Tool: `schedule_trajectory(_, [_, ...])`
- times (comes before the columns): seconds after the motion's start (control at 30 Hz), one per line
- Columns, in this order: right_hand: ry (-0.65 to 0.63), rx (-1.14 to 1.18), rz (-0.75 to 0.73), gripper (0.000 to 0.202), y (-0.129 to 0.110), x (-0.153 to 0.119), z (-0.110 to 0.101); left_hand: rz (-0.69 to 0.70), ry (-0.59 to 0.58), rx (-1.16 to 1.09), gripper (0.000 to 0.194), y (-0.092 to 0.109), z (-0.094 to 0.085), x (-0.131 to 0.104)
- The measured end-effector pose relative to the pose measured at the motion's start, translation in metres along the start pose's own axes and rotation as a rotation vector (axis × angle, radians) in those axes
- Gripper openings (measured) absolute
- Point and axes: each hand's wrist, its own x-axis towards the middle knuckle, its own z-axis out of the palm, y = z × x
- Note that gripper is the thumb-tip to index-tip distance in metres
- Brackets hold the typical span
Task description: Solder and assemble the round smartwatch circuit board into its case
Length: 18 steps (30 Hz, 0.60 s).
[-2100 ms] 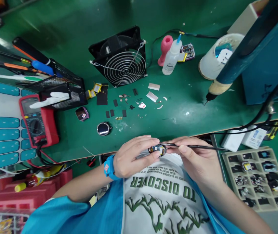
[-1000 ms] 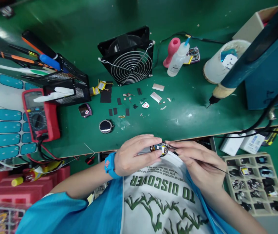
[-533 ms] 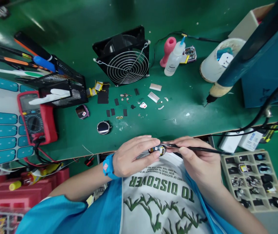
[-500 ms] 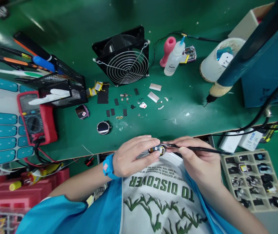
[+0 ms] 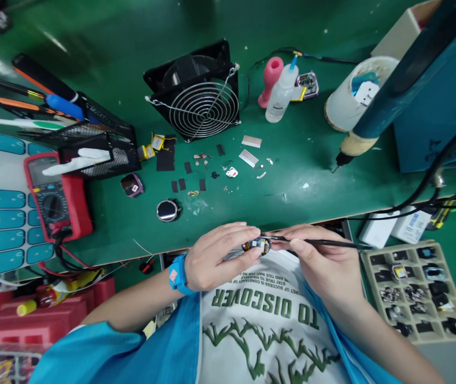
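Between the thumb and fingers of my left hand [image 5: 222, 253] is a small round watch body [image 5: 257, 245], its inner parts showing. My right hand [image 5: 321, 256] is closed on slim black tweezers [image 5: 324, 243]. Their tip lies at the upper edge of the watch body; whether it grips anything is too small to tell. Both hands are at the front edge of the green bench, close to my shirt. On the bench lie a round watch [image 5: 168, 210] with a dark screen and a purple-edged watch [image 5: 132, 185].
A black fan [image 5: 204, 101] stands behind scattered small parts. To its right are a clear bottle [image 5: 281, 96] and a white cup [image 5: 359, 96]. A blue-handled tool [image 5: 380, 112] hangs at right. A red multimeter [image 5: 57, 197] lies left; a sorting tray [image 5: 415, 290] sits lower right.
The view has shifted slightly, so the bench things appear a little further left. Both hands keep the same hold on the watch body and tweezers.
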Motion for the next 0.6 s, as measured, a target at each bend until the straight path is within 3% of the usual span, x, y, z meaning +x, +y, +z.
schedule_trajectory(0.33, [0.014, 0.003, 0.019, 0.012, 0.004, 0.0, 0.003, 0.229, -0.029, 0.144, 0.021, -0.007, -0.001, -0.001])
schedule_trajectory(0.5, [0.034, -0.088, -0.012, 0.008, 0.006, 0.01, -0.003, 0.094, -0.012, 0.258, 0.02, -0.015, 0.002, -0.005])
schedule_trajectory(0.6, [-0.044, -0.412, -0.049, 0.025, -0.002, 0.03, -0.012, 0.082, -0.021, 0.315, 0.018, -0.019, 0.003, -0.008])
